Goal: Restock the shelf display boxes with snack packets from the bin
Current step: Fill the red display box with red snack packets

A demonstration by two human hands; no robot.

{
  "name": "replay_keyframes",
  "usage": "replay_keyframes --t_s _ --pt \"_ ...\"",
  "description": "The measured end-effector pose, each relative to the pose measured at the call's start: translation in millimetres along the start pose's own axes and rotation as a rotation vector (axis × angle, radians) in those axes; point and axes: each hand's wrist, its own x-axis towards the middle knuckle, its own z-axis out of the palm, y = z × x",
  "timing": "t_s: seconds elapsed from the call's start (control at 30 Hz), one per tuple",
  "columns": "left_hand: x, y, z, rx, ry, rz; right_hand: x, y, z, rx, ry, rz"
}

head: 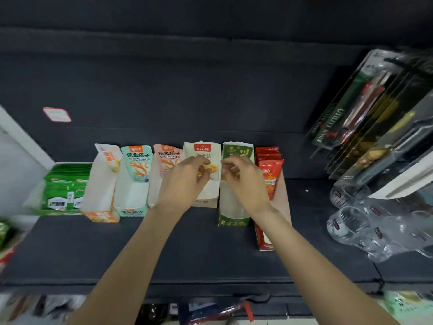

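A row of display boxes stands on the dark shelf (pixel 210 249): an orange box (pixel 100 191), a mint box (pixel 134 184), a pink box (pixel 164 158), a cream box (pixel 203 148), a green box (pixel 236 148) and a red box (pixel 269 165) holding red packets. My left hand (pixel 185 181) hovers over the cream box, fingers pinched on a small yellow snack packet (pixel 208 167). My right hand (pixel 243 181) is over the green box with its fingers curled; whether they hold anything is unclear. The orange, mint and pink boxes look mostly empty. No bin is in view.
A tray of green packets (pixel 65 186) sits at the far left. Utility knife packs (pixel 351 109) hang at the right above clear plastic cups (pixel 356 221). A red-edged price tag (pixel 57 114) is stuck on the back panel. More goods lie below the shelf's front edge (pixel 187 282).
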Motion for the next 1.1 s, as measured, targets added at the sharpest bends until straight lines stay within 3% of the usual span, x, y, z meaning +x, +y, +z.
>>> replay_keyframes --t_s 0.33,0.63,0.9,1.1 --pt "-153.1 -141.9 -118.2 0.046 -0.076 -0.234 -73.2 -151.8 130.9 -0.013 -0.277 -0.066" --pt "-285.3 -272.1 -225.1 -0.037 0.020 -0.391 -133.1 -275.8 255.7 0.073 -0.453 -0.043" --pt "-326.6 -380.4 -269.6 -0.002 0.072 -0.580 -133.6 -339.9 350.1 0.115 -0.554 -0.055" --pt "-321.0 -463.9 -285.2 0.057 0.052 -0.569 -112.4 -365.6 428.2 0.125 -0.592 -0.026"
